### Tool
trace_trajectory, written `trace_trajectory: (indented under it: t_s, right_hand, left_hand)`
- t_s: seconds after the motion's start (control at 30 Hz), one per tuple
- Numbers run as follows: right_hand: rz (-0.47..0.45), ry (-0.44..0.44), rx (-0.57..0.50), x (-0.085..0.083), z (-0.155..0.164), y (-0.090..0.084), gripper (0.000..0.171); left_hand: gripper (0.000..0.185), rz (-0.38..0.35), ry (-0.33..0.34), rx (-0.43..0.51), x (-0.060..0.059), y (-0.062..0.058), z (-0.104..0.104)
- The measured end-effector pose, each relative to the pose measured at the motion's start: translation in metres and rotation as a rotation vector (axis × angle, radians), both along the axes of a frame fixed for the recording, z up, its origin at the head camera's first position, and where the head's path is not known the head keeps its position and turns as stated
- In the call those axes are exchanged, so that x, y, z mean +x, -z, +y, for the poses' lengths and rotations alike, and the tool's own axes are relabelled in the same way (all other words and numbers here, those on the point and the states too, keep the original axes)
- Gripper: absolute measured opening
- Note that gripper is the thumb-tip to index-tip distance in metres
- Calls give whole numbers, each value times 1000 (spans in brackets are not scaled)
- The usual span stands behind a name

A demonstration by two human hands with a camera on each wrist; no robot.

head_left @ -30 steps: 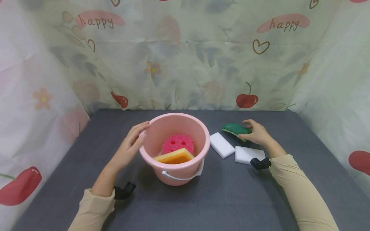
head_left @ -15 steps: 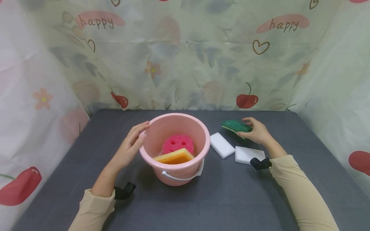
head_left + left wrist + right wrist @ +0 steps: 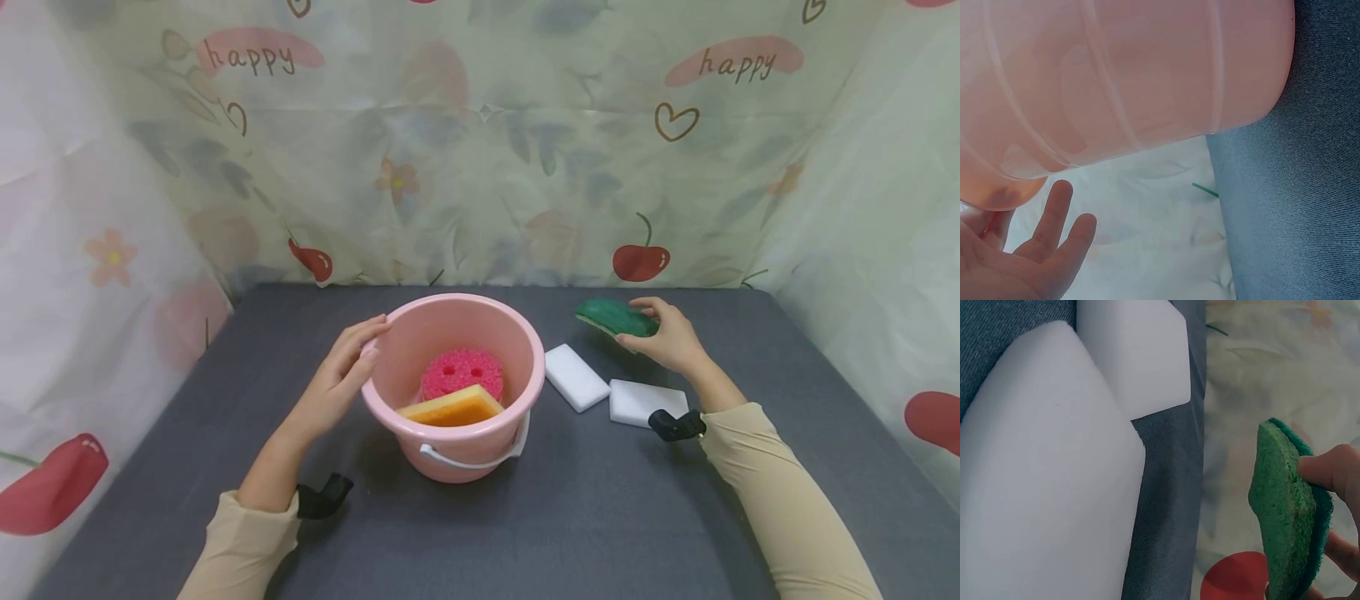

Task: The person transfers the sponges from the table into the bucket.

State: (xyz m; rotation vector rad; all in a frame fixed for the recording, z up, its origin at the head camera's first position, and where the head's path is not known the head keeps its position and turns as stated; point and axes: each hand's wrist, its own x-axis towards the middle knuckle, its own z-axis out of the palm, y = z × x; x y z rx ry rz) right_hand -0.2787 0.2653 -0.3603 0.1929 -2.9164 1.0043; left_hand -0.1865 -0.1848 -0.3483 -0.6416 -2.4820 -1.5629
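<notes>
My right hand [image 3: 669, 336] pinches a green sponge [image 3: 613, 317] by its right end, at the back right in the head view. In the right wrist view the green sponge [image 3: 1282, 512] shows a speckled light side and a darker scouring side, with a finger against its edge. At the left of the pink bucket [image 3: 461, 454], my left hand [image 3: 341, 379] touches the rim with fairly straight fingers. Below the rim, spread fingers of the left hand [image 3: 1035, 256] show in the left wrist view. Inside the bucket lie a round pink sponge [image 3: 463, 371] with holes and a yellow-orange rectangular sponge [image 3: 453, 408].
Two white sponge blocks, one slanted block [image 3: 576, 377] and one flatter block [image 3: 647, 402], lie right of the bucket. The bucket's white handle [image 3: 472, 462] hangs at its front. A patterned curtain [image 3: 480, 167] encloses the dark cloth-covered table [image 3: 525, 533].
My right hand has raised the green sponge slightly up and away from the table. The left hand and the bucket stay in place.
</notes>
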Motion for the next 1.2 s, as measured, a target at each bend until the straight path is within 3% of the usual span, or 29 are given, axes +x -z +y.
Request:
trace_trajectory:
  t_s: [0.57, 1.2]
  right_hand:
    - [57, 39, -33, 5, -5, -8, 60]
    - [149, -9, -37, 12, -14, -19, 52]
  left_hand:
    - [40, 5, 1, 12, 0, 0, 0]
    - [41, 10, -11, -15, 1, -1, 0]
